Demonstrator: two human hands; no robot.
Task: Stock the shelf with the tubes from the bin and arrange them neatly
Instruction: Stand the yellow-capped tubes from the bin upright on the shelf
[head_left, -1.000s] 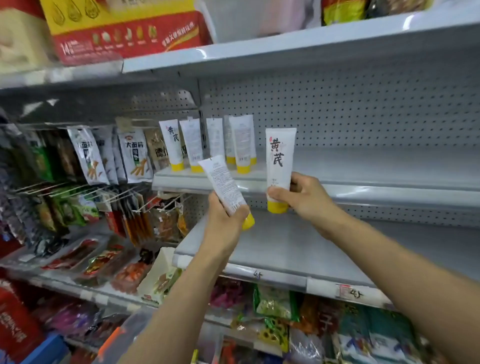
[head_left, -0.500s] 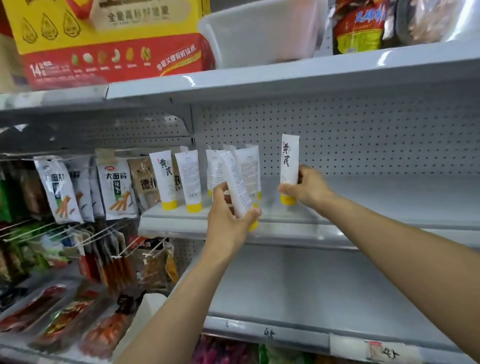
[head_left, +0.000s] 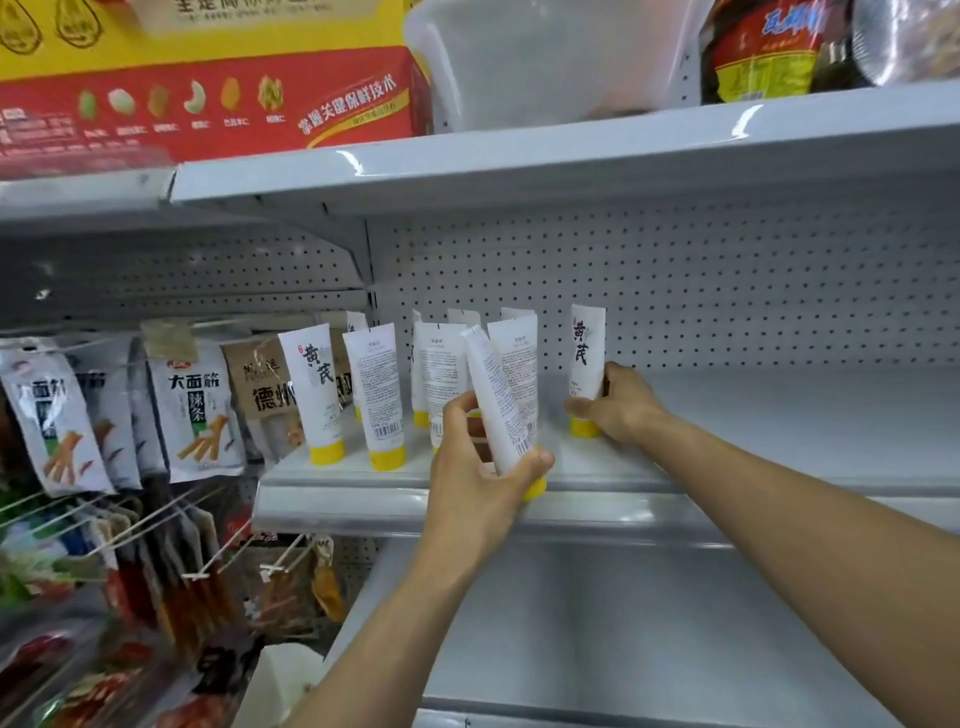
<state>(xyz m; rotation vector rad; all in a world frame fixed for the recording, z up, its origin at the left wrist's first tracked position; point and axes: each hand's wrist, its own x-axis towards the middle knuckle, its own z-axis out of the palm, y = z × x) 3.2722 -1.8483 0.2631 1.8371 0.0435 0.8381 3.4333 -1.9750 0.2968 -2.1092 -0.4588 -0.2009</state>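
Tubes both sides: your left grip (head_left: 485, 462) clasps a tilted tube (head_left: 496, 402) at the shelf (head_left: 727, 467) edge; your right grip (head_left: 618, 402) holds an upright tube (head_left: 587, 348), cap down on the shelf.

The shelf (head_left: 779, 415) looks like smooth painted metal with a soft sheen, backed by a matt perforated panel (head_left: 727, 280). The tubes (head_left: 379, 384) are smooth white plastic with glossy yellow caps (head_left: 387, 460). Beside them hang shiny plastic-film snack packets (head_left: 195, 410); above sit a printed cardboard box (head_left: 208, 93) and a translucent, frosted plastic bin (head_left: 545, 57).
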